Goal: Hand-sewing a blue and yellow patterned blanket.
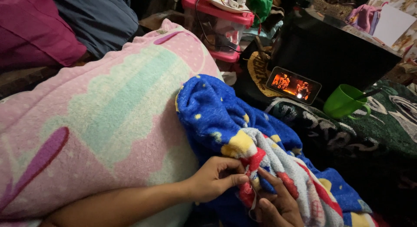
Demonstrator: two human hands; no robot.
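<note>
Both hands meet low in my view: left hand (pixel 217 178) pinches the blue fleece blanket (pixel 226 118) at its red-and-yellow patch, right hand (pixel 278 205) closed on the fold just beside it. Beyond them, a phone (pixel 294 85) and green mug (pixel 345 101). I judge a hard tug could drag cloth into the mug.
</note>
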